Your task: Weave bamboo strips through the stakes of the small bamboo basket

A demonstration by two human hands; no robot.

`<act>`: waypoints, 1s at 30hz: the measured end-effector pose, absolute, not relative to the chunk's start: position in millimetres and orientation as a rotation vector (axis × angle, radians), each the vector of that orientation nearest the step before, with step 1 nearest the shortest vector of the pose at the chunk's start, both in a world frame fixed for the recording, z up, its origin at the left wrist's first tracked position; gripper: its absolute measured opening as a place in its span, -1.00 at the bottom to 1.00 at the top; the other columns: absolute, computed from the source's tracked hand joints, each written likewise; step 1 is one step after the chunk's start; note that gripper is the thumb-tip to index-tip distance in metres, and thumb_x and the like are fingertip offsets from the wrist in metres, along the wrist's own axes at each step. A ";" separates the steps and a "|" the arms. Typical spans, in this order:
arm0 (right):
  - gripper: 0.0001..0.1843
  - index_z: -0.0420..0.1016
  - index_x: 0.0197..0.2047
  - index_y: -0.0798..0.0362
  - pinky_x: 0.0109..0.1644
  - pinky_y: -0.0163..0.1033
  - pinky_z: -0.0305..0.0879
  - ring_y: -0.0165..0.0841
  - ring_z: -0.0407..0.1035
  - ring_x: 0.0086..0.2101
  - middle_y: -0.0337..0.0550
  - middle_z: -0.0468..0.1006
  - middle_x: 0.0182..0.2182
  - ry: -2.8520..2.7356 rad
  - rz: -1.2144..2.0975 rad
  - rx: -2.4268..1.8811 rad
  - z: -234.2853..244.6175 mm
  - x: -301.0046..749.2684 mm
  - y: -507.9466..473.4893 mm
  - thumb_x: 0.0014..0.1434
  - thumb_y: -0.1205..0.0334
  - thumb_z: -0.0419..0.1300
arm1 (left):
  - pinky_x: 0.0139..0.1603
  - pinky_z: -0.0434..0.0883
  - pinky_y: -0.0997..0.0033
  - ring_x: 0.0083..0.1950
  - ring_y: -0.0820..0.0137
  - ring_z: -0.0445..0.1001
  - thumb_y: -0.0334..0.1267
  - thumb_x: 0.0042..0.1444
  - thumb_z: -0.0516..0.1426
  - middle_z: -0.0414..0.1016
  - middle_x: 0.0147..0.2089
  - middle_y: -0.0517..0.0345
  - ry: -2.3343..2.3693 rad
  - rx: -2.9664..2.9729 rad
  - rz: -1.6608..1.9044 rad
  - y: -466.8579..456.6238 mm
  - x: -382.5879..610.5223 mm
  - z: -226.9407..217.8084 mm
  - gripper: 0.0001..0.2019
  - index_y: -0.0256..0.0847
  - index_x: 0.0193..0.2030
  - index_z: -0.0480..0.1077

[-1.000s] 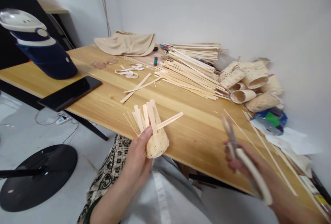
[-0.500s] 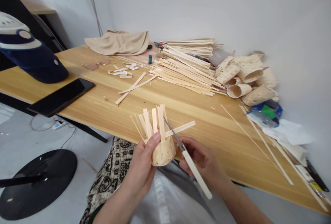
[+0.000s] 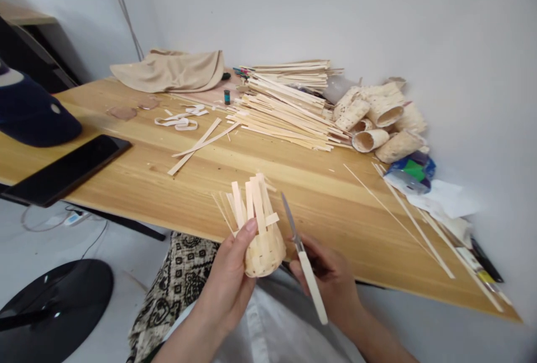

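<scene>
I judge trimming in hand: my left hand [image 3: 229, 279] grips the basket [image 3: 264, 248], my right hand [image 3: 331, 282] grips scissors [image 3: 300, 245] at its 3 o'clock, whose blades next need a strip [image 3: 255, 201] between them.

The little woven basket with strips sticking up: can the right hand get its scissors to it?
Probably yes. The right hand holds the cream-handled metal scissors just beside the small woven pale-wood basket, which the left hand holds up. Nothing shows between blades and strips.

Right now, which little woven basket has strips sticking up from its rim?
The basket in the left hand; the other baskets, piled together, have even rims.
</scene>
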State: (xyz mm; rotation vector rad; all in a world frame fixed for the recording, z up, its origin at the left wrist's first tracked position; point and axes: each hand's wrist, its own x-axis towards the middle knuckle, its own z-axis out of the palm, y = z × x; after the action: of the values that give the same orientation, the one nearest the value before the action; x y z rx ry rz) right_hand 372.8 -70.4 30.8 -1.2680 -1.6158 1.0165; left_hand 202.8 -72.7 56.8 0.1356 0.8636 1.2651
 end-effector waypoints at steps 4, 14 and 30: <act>-0.64 0.62 0.01 0.01 -0.27 -0.20 0.54 -0.19 0.62 -0.31 -0.05 0.73 -0.22 -1.699 0.289 -1.688 41.1 422.0 -43.8 0.19 0.09 0.24 | -0.25 0.67 0.35 -0.30 0.29 0.67 -0.12 0.06 0.39 0.71 -0.23 0.07 0.962 0.018 1.317 -67.7 192.6 63.9 -0.70 -0.24 -0.13 0.60; -0.64 0.64 0.02 0.12 -0.10 0.03 0.48 0.03 0.55 -0.12 0.17 0.70 -0.19 -2.156 -0.478 -2.037 51.4 480.5 26.9 0.37 0.18 0.08 | -0.30 0.70 0.26 -0.32 0.26 0.68 -0.13 0.06 0.36 0.72 -0.23 0.08 1.003 0.044 1.499 -58.8 155.8 63.8 -0.74 -0.19 -0.14 0.57; -0.76 0.68 0.00 -0.09 -0.02 -0.13 0.62 -0.22 0.67 -0.15 -0.10 0.77 -0.14 -2.631 0.561 -0.834 59.9 431.0 -39.7 0.38 0.22 0.19 | -0.17 0.67 0.27 -0.27 0.28 0.67 -0.04 0.28 0.24 0.71 -0.21 0.00 0.803 0.132 1.366 -52.4 157.3 58.3 -0.70 -0.26 -0.10 0.61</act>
State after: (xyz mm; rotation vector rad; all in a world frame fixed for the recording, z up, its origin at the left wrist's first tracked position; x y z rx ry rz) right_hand 431.0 -39.7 59.9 -0.8338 -2.6305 0.5606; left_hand 157.3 -52.4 58.3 0.1320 0.8031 1.3656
